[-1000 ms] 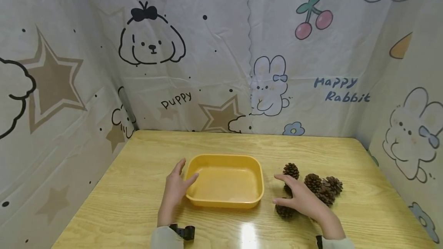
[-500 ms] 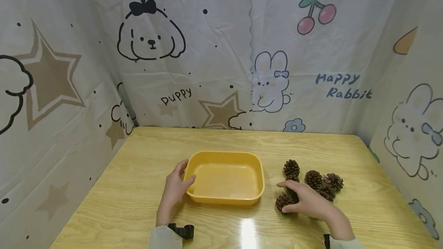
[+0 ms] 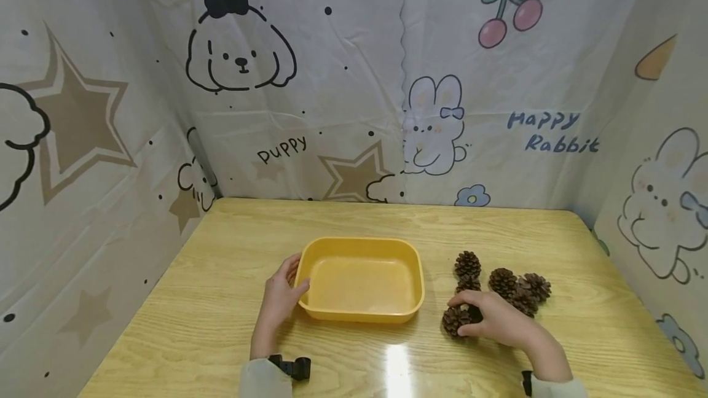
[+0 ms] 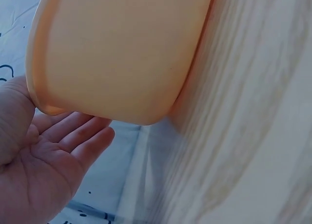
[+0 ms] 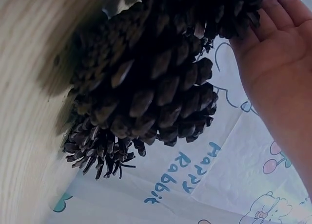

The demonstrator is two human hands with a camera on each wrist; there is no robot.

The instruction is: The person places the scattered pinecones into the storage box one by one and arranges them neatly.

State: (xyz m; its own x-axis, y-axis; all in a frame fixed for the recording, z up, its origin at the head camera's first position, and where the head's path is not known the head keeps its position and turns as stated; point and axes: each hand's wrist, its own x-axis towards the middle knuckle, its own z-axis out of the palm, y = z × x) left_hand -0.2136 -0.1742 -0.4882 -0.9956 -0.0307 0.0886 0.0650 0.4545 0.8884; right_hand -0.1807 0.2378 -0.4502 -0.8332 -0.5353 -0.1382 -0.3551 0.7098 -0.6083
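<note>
A yellow plastic tray (image 3: 359,287) stands on the table with nothing in it. At its left end my left hand (image 3: 279,300) holds the rim, thumb over the edge and fingers along the outer wall (image 4: 117,63). My right hand (image 3: 500,319) grips a brown pine cone (image 3: 455,322) to the right of the tray, thumb on the near side and fingers on the far side. Just behind it stand two more pine cones, one (image 3: 468,264) farthest back. In the right wrist view a large pine cone (image 5: 156,97) fills the foreground, and the right palm (image 5: 278,63) shows beyond.
Several other pine cones (image 3: 502,283) lie clustered behind and right of the right hand. The wood-grain table (image 3: 238,232) is enclosed at the back and sides by a printed cloth (image 3: 343,78).
My right hand has come down and closed round the nearest pine cone. My left hand has moved in from beside the tray to take its rim. The head view has tilted slightly down.
</note>
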